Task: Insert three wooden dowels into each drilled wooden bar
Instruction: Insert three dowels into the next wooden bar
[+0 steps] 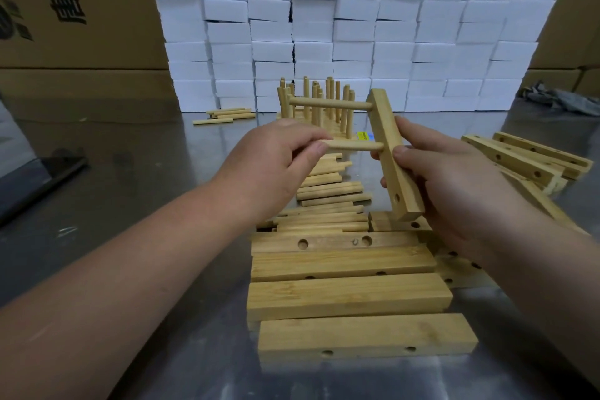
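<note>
My right hand grips a drilled wooden bar, held upright above the table. One dowel sticks out leftward from its upper hole. My left hand pinches a second dowel whose tip sits in the middle hole. The lowest hole is open. Loose dowels lie in a heap under my hands. Several drilled bars lie side by side in front of me.
Finished bars with upright dowels stand behind my hands. More drilled bars are piled at the right. A few dowels lie far left by a wall of white foam blocks. Cardboard boxes and a dark flat object flank the left of the metal table.
</note>
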`<state>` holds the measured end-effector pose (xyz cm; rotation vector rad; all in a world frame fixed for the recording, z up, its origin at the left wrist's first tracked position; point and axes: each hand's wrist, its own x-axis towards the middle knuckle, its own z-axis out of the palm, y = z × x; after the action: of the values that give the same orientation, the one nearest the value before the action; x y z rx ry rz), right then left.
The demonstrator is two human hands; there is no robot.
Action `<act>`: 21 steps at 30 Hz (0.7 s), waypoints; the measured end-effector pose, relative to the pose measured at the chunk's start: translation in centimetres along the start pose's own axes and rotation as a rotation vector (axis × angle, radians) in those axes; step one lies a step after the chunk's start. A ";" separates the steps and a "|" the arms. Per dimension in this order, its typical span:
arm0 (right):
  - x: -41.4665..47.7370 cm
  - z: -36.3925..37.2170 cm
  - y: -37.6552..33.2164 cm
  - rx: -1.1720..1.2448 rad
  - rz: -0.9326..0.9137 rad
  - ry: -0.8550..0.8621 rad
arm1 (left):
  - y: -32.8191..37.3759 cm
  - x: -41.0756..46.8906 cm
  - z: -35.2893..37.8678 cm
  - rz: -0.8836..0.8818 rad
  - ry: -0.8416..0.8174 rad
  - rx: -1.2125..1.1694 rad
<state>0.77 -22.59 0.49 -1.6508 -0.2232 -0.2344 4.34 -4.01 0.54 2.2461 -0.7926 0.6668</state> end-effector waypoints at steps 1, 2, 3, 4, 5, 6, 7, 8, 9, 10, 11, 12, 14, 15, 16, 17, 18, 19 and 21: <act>0.0 0.1 0.0 0.001 0.000 -0.018 | 0.0 0.1 -0.1 0.017 0.006 0.010; 0.0 0.0 0.0 0.006 -0.002 -0.030 | 0.0 0.1 -0.1 0.027 0.010 0.016; 0.0 0.0 0.0 0.017 -0.005 -0.035 | -0.1 0.2 -0.2 0.032 0.011 0.020; 0.0 0.0 0.0 0.029 -0.009 -0.038 | -0.1 0.2 -0.2 0.032 0.012 0.022; 0.0 0.0 0.0 0.041 -0.013 -0.041 | -0.1 0.2 -0.2 0.031 0.011 0.025; -0.1 0.0 0.0 0.053 -0.017 -0.044 | -0.2 0.2 -0.2 0.029 0.009 0.029; -0.1 0.0 0.0 0.062 -0.021 -0.046 | -0.2 0.2 -0.2 0.026 0.006 0.030; -0.2 0.1 0.0 0.068 -0.024 -0.047 | -0.3 0.1 -0.1 0.022 0.005 0.026; -0.2 0.1 0.0 0.071 -0.027 -0.050 | -0.3 0.1 -0.1 0.017 0.007 0.019; -0.2 0.1 0.0 0.074 -0.030 -0.053 | -0.3 0.1 -0.1 0.009 0.009 0.011; -0.3 0.1 0.0 0.076 -0.032 -0.055 | -0.3 0.1 -0.1 -0.001 0.006 0.002; -0.3 0.1 0.0 0.076 -0.034 -0.056 | -0.3 0.1 0.0 -0.012 -0.002 -0.010; -0.3 0.1 0.0 0.078 -0.041 -0.054 | -0.3 0.1 0.0 -0.041 -0.036 -0.041; -0.3 0.1 0.0 0.079 -0.043 -0.052 | -0.3 0.1 0.0 -0.058 -0.055 -0.054; -0.3 0.0 0.1 0.082 -0.044 -0.048 | -0.3 0.1 -0.1 -0.078 -0.071 -0.069; -0.2 0.0 0.2 0.083 -0.038 -0.040 | -0.3 0.1 -0.1 -0.103 -0.085 -0.083; -0.2 -0.1 0.2 0.082 -0.027 -0.028 | -0.2 0.1 -0.1 -0.131 -0.101 -0.096; -0.1 -0.2 0.3 0.078 -0.012 -0.018 | -0.1 0.1 -0.2 -0.158 -0.114 -0.106; 0.0 -0.2 0.3 0.072 -0.003 -0.020 | -0.1 0.2 -0.3 -0.199 -0.137 -0.108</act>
<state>0.82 -22.85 0.23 -1.5820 -0.2463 -0.2103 4.49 -3.78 0.83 2.2521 -0.6422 0.3713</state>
